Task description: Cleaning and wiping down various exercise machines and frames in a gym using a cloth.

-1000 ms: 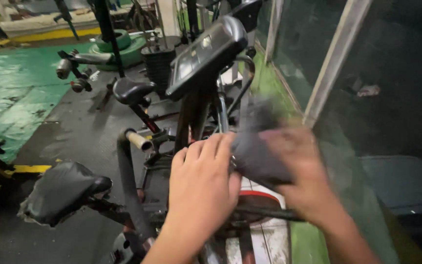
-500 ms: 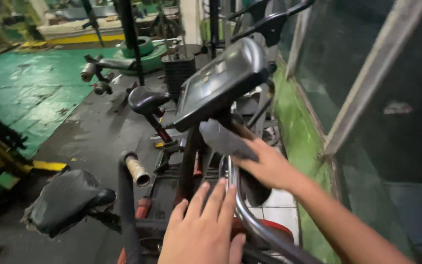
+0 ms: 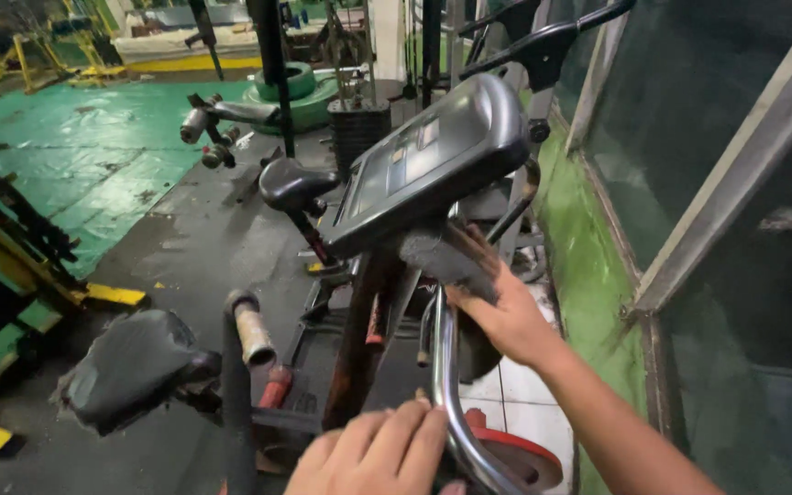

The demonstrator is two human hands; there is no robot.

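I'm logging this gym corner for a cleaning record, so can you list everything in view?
Exercise bike console: one, dark grey, centre.
Cloth: one, grey, under the console, in the right hand.
Chrome handlebar: one, silver, bottom centre.
Saddles: two, black, lower left and centre.
Weight plates: stack, green, far back.
Floor: green and grey, left.
Window frame: pale, right.
Right hand: gripping the cloth.
Left hand: beside the handlebar.

Green wet floor (image 3: 66,156), dark glass wall (image 3: 735,110), weight plates (image 3: 295,87) behind.
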